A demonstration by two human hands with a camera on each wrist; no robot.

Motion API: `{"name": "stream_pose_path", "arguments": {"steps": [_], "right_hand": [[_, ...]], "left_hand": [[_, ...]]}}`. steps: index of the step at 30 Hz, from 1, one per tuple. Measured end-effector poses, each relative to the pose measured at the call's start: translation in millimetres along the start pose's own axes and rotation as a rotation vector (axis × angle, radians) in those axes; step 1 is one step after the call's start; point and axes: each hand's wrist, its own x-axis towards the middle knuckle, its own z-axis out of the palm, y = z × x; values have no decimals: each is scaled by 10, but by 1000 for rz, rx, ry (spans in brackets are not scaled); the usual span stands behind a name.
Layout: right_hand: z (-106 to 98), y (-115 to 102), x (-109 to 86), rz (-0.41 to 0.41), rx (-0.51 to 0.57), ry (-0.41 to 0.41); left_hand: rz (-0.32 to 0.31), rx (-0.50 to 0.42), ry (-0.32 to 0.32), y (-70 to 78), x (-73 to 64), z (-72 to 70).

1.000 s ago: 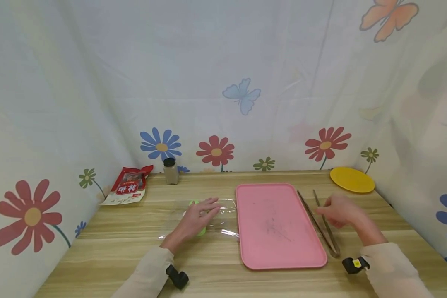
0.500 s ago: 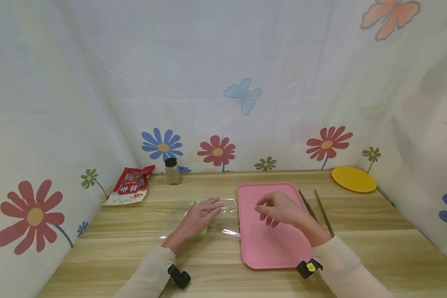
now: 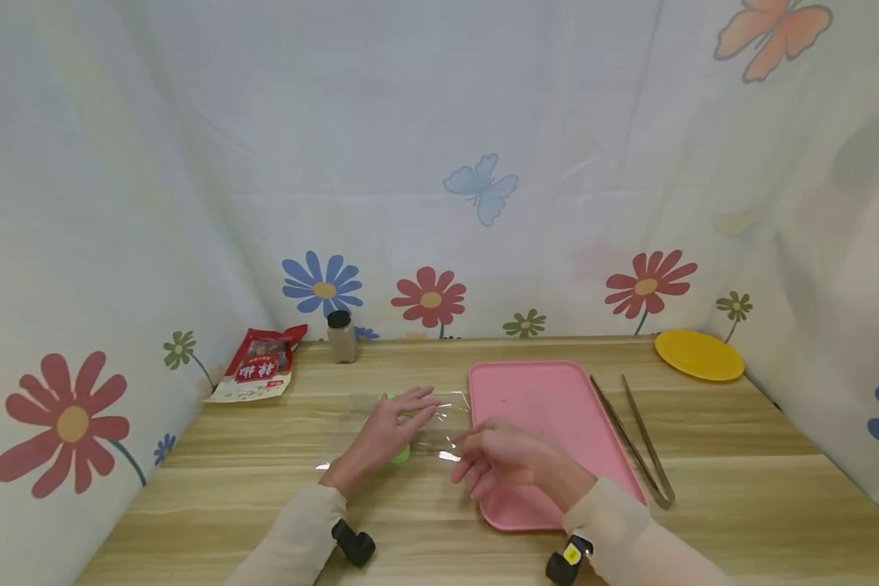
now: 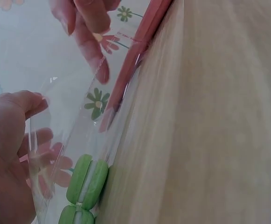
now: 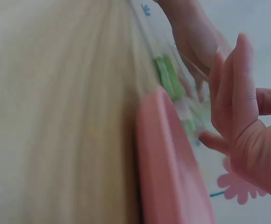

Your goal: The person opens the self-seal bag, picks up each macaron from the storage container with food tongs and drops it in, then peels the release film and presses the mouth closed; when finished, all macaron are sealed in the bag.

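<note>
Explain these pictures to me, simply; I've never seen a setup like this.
There is no robot here, only a person's two bare hands. The wide picture comes from a camera worn on the head; the two close ones are taken from the wrists.

On the wooden table are a pink tray, metal tongs, a yellow plate, a black-capped jar and a red-and-white packet. Green macaron-like pieces, apparently inside clear packaging, lie beside the tray.

The left hand is over the packaging; the right hand is near its tray-side end. Whether either grips the film is hard to tell.
</note>
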Motion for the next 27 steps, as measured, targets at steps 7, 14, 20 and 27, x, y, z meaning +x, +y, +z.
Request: {"name": "stream_pose_path", "arguments": {"steps": [7,14,20,27], "right_hand": [[106,110,10,16,61,-44],[199,151,8,4,57,-55],[264,153,-22,3,43,-86],[207,107,-71,-13,-47,-80]], "left_hand": [[6,31,-93,13,28,-67],[2,100,-293,54,312,-383],[-38,327,-456,10,740,-257],[-135,395,-607,-144,903,-224]]}}
